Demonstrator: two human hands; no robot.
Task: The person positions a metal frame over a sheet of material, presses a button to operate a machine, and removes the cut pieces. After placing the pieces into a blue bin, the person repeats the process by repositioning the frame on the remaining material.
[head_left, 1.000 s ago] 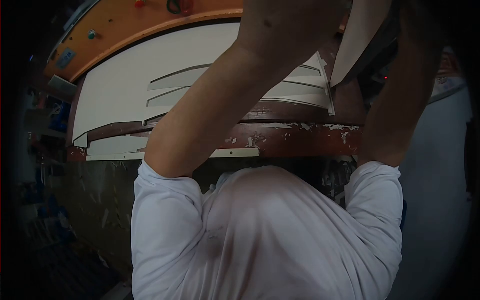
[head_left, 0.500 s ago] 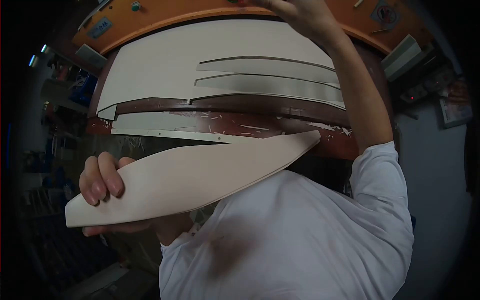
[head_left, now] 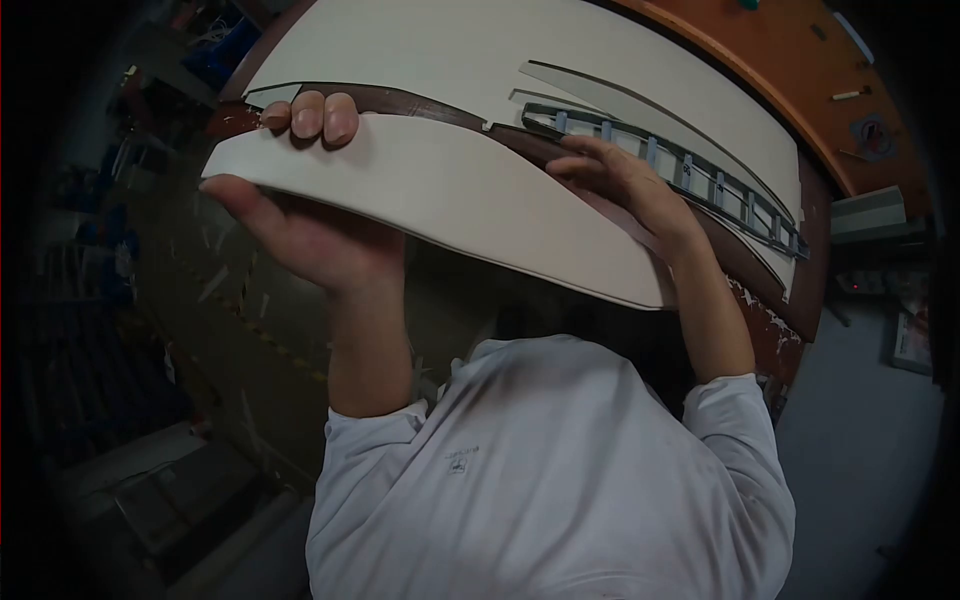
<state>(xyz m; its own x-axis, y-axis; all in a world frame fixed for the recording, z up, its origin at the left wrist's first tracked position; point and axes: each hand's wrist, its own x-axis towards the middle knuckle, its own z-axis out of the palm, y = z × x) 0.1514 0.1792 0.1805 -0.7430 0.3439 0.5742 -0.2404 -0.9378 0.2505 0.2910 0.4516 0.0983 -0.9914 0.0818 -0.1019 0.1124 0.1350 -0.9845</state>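
Head view, read from my end. By my judgement the work is partway. Done, as far as it shows: one long, curved white piece (head_left: 430,185) is off the table and in my grasp, and the white sheet (head_left: 400,45) has long curved cuts or gaps in it. Left: a broad uncut stretch of sheet beyond those cuts, which may or may not be meant for use; I can't tell how much remains. A grey-blue ladder-like frame (head_left: 687,168) lies on the sheet near the cuts. Pale scraps (head_left: 780,322) lie along the near edge of the dark red table (head_left: 815,290). An orange beam (head_left: 780,70) runs behind. My left hand (head_left: 325,235) is closed on the piece's left end, fingertips over the upper face, thumb by the near edge. The piece slants from that grip down toward my right side, its broad face up, above the floor and the table's near edge. Its edge looks layered in places; can't tell if it is more than one. My right hand (head_left: 640,195) is partly open, fingers extended, between the piece's right end and the frame. It looks to hold nothing; contact with either one I can't confirm.
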